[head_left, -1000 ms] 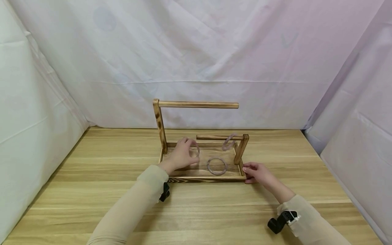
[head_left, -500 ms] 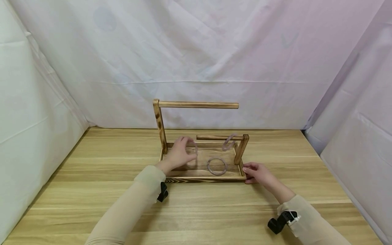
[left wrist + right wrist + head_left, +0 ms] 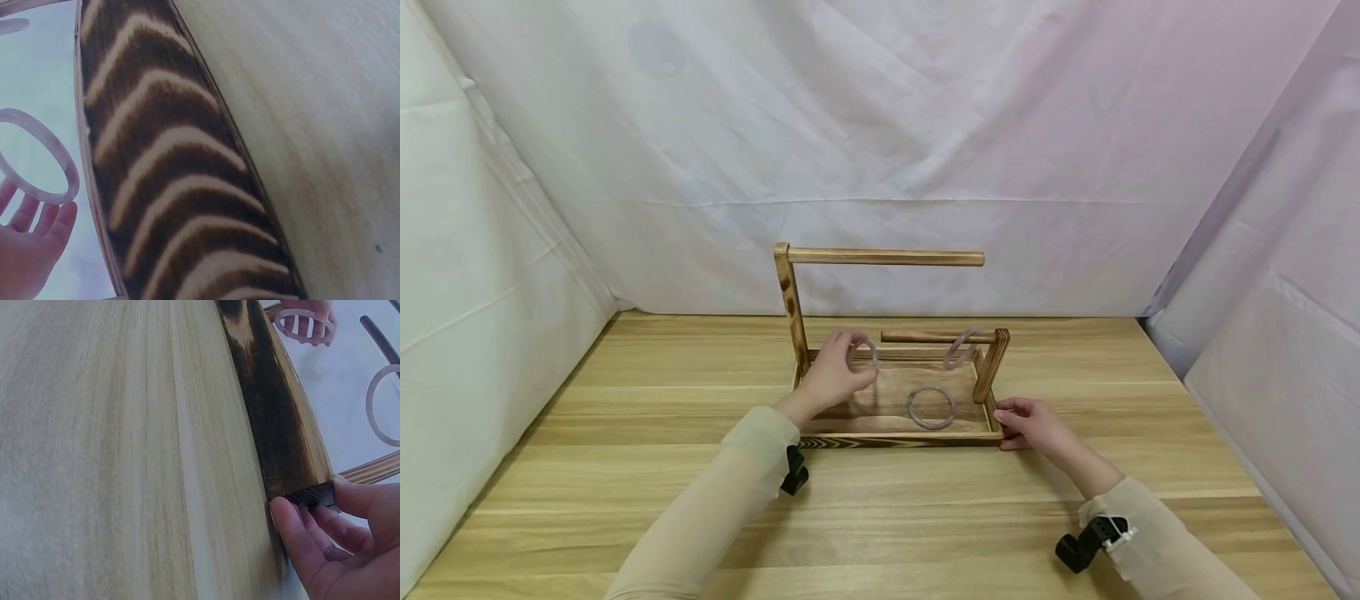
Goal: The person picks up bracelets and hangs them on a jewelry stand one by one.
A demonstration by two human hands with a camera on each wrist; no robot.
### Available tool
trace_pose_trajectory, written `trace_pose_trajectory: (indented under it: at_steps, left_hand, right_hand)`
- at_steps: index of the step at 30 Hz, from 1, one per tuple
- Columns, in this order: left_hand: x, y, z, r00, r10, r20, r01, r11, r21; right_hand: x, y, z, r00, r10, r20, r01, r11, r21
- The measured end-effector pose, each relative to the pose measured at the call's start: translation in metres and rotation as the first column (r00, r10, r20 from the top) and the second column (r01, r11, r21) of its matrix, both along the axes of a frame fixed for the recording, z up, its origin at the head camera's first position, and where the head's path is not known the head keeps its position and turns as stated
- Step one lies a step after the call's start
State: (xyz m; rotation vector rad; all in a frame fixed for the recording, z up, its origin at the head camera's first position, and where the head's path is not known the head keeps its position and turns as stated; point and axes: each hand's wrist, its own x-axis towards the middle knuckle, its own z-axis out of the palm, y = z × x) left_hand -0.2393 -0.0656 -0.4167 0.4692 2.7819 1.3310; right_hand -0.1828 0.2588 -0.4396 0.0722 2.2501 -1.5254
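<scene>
My left hand (image 3: 837,367) holds a pale lilac bangle (image 3: 875,357) upright above the left half of a wooden jewelry stand's tray (image 3: 895,440). In the left wrist view, the fingertips meet the lower edge of that bangle (image 3: 64,164). My right hand (image 3: 1030,425) grips the tray's front right corner; in the right wrist view the thumb and fingers (image 3: 300,540) pinch the corner from two sides. A second bangle (image 3: 953,407) lies flat in the tray. Another bangle (image 3: 953,362) hangs on the stand's short bar (image 3: 917,337), close to its post.
A tall post (image 3: 792,308) rises at the tray's left end and carries a long bar (image 3: 887,257), free at its right end. The stand rests on a wood-grain table (image 3: 880,517). White cloth (image 3: 880,150) hangs behind and along both sides.
My left hand has shifted a little left and away from me with the bangle, apart from the short bar's tip. The right hand and the other two bangles have stayed put.
</scene>
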Motion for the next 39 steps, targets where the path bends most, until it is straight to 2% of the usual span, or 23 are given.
trace_pose_trajectory:
  at_steps: [10, 18, 27, 34, 39]
  left_hand:
    - [0.002, -0.003, 0.004, 1.0, -0.016, -0.019, 0.016, 1.0, 0.015]
    - [0.003, -0.005, 0.004, 0.999, -0.047, -0.005, 0.047, 0.994, 0.101]
    - [0.001, -0.006, 0.006, 0.997, -0.076, -0.029, 0.08, 0.983, 0.167]
    - [0.001, -0.007, 0.011, 0.996, -0.072, 0.051, 0.054, 0.953, 0.298]
    - [0.002, -0.008, 0.017, 0.992, -0.095, 0.085, 0.061, 0.938, 0.34]
  right_hand:
    - [0.0, 0.0, -0.001, 1.0, -0.005, 0.002, 0.005, 1.0, 0.005]
    - [0.0, 0.0, -0.002, 1.0, -0.007, 0.003, 0.007, 1.0, 0.006]
    - [0.0, 0.0, 0.001, 1.0, -0.011, 0.015, 0.011, 1.0, 0.009]
    - [0.0, 0.0, 0.001, 1.0, -0.009, 0.015, 0.009, 1.0, 0.008]
    - [0.0, -0.001, 0.001, 1.0, -0.01, 0.015, 0.01, 1.0, 0.011]
